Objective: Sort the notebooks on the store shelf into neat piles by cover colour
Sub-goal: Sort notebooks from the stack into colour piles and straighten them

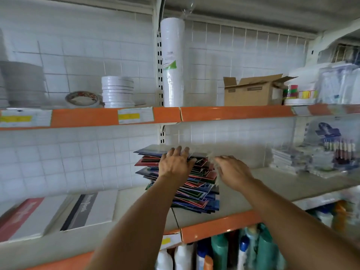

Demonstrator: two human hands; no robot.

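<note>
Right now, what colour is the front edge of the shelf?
Orange, on the shelf edge, clearest in the head view.

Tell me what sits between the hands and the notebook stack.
Nothing visible. The left hand already rests on top of the notebook stack; the right hand is at its right edge, contact blurred.

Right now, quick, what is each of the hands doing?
Left hand: open, straight fingers resting on top of the tall, messy stack of red, blue and green notebooks.
Right hand: blurred beside the stack; grip cannot be told.
</note>
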